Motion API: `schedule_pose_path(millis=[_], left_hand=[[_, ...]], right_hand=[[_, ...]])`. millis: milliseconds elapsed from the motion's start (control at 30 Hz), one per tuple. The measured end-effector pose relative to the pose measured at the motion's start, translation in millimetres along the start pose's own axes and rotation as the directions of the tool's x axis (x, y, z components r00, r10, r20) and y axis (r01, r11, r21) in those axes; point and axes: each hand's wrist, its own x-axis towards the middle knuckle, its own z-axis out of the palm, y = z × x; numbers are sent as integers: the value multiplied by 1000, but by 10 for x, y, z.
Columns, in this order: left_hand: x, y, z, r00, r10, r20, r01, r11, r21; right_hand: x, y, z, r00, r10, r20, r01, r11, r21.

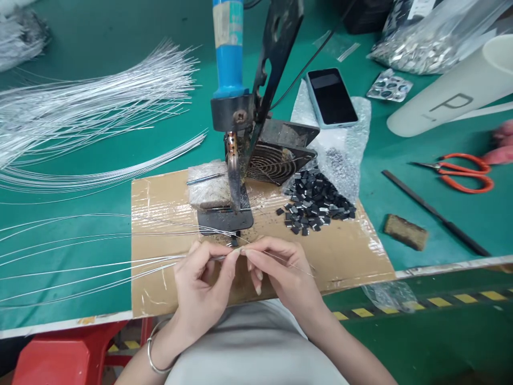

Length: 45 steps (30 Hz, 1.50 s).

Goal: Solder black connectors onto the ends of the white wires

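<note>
My left hand [202,283] is closed in a pinch on several thin silvery wires [154,260], which trail off to the left. My right hand [288,270] meets it fingertip to fingertip, pinching at the wire ends; fine strands stick out past its fingers. Whatever small part lies between the fingertips is hidden. Just beyond them, a small black connector [234,239] sits at the front of a dark plate [226,222]. Above that plate a blue-handled soldering iron [229,69] is clamped upright, tip down.
A pile of small black connectors [316,200] lies on the cardboard [344,262] at right, near a fan [276,163]. Wire bundles [100,101] cover the left. Further right are a phone [332,96], orange-handled scissors [465,171], a file [435,211] and a brownish block [405,232].
</note>
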Motion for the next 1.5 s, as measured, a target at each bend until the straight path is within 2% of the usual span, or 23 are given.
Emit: schedule_pose_path(millis=[333, 400, 467, 500, 533, 567, 600, 633, 667, 700, 767, 867, 1100, 1300, 1400, 1500], left_hand=[[-41, -3, 61, 997, -48, -53, 47, 999, -22], [-12, 16, 49, 996, -70, -49, 68, 997, -46], [24, 30, 28, 993, -108, -37, 105, 991, -81], [41, 33, 16, 991, -131, -25, 128, 987, -101], [54, 35, 5, 988, -155, -12, 153, 980, -124], [63, 35, -5, 983, -184, 0, 181, 972, -147], [69, 33, -14, 978, -209, 12, 208, 964, -166], [71, 30, -20, 974, -228, 21, 228, 957, -179], [69, 27, -25, 972, -236, 23, 236, 953, -188], [67, 22, -28, 972, -235, 18, 234, 953, -192], [59, 13, -30, 976, -217, 3, 213, 959, -187], [49, 0, -32, 981, -196, -7, 192, 966, -176], [27, -14, -56, 984, -179, -11, 175, 975, -138], [54, 32, -37, 986, -166, -30, 162, 981, -106], [75, 54, -24, 986, -161, -33, 159, 985, -69], [94, 71, -28, 985, -169, -38, 167, 985, -49]], right_hand=[[0, 56, 157, 996, -20, -83, 28, 994, 102], [-10, 45, 131, 996, -59, -66, 60, 998, 19], [-2, -12, 45, 982, -171, -81, 151, 967, -206], [14, -56, -19, 957, -270, -106, 213, 902, -376], [39, -108, -94, 906, -403, -126, 267, 778, -568], [72, -162, -175, 824, -553, -125, 284, 593, -753], [111, -213, -256, 743, -667, -59, 262, 370, -891], [153, -258, -331, 692, -722, 14, 190, 164, -968], [193, -292, -396, 680, -728, 85, 130, 6, -991], [228, -315, -447, 688, -713, 136, 91, -101, -991], [276, -328, -502, 709, -676, 201, 81, -206, -975], [286, -299, -510, 701, -669, 249, 119, -234, -965], [254, -265, -515, 695, -663, 277, 139, -253, -957], [294, -260, -527, 712, -652, 262, 36, -339, -940], [301, -257, -543, 710, -647, 277, 25, -370, -929], [269, -252, -536, 698, -661, 276, 69, -322, -944]])
